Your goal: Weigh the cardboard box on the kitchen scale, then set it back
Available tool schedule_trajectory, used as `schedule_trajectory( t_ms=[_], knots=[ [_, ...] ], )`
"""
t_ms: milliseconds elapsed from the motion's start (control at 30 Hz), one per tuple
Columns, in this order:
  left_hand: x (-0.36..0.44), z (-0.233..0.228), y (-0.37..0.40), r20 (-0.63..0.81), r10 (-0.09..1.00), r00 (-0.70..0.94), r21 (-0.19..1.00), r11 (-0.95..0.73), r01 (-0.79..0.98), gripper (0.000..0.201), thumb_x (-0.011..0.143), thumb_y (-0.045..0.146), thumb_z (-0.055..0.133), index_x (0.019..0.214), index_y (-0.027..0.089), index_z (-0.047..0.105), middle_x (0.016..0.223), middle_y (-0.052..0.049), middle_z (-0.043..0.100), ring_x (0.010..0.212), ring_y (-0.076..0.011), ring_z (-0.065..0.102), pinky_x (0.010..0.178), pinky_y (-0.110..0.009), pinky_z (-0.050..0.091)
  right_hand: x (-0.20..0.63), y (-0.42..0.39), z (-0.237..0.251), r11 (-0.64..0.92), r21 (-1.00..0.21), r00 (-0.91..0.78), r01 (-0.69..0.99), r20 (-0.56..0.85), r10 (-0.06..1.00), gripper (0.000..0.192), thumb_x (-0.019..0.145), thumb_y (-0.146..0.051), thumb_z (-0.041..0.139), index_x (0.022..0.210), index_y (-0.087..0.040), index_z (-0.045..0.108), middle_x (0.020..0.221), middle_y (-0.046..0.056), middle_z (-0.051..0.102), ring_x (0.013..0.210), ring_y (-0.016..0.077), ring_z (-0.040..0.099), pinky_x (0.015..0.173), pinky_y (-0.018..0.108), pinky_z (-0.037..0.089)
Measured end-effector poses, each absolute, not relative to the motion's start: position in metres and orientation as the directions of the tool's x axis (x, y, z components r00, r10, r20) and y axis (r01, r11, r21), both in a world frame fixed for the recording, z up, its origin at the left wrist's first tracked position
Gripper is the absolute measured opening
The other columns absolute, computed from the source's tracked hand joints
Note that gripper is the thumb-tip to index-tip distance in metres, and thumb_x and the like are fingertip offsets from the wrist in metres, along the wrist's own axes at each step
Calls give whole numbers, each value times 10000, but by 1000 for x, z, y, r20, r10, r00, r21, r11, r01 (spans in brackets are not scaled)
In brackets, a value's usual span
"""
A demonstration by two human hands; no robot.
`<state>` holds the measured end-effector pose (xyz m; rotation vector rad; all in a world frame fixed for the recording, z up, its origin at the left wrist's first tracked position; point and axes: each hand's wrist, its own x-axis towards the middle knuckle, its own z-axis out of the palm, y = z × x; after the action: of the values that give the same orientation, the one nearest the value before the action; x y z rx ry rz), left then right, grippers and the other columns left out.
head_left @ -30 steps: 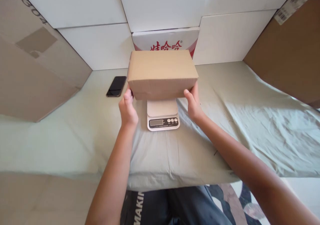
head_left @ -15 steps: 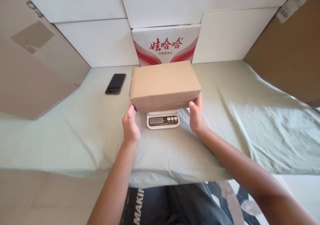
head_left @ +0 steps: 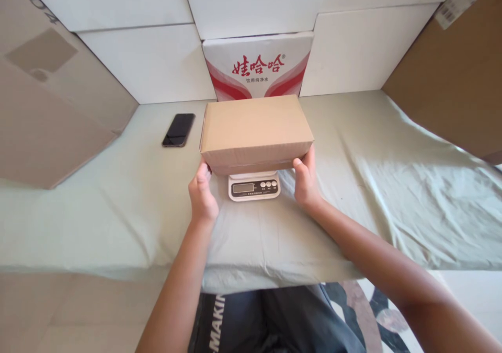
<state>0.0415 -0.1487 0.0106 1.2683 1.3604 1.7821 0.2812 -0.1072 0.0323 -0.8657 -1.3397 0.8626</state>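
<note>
A brown cardboard box [head_left: 257, 125] sits over a small white digital scale [head_left: 254, 195], covering its platform. Only the scale's front, with a grey display and several round buttons, shows below the box. My left hand [head_left: 203, 193] grips the box's near left corner, thumb toward me and the other fingers hidden beneath. At the near right corner, my right hand [head_left: 306, 181] holds the box the same way, its thumb against the front lower edge. Whether the box rests fully on the platform I cannot tell. The display's reading is not legible.
A black phone [head_left: 179, 129] lies on the pale green cloth [head_left: 129, 206] to the left. Large brown cartons stand at the left [head_left: 58, 102] and right [head_left: 451, 86]. Behind are white panels [head_left: 149, 63] and a white-and-red carton [head_left: 259, 65]. The cloth-covered surface ends at a near edge before my lap.
The whole view has shifted slightly. Both hands keep the same hold on the box, and the box stays over the scale.
</note>
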Motion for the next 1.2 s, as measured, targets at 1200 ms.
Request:
schedule_trajectory(
  t_ms=[1200],
  knots=[
    [16,19,-144,310,774,-552,934,-357,23,917,962,888,222,1499,288,660,1715,-101,510,1644,-302,399,1346,-467,334,331,-52,2,255,-953,381,-166,176,908,753,882,-755,463,1534,-379,431,1778,52,375,1688,286,347,1401,617,226]
  ],
)
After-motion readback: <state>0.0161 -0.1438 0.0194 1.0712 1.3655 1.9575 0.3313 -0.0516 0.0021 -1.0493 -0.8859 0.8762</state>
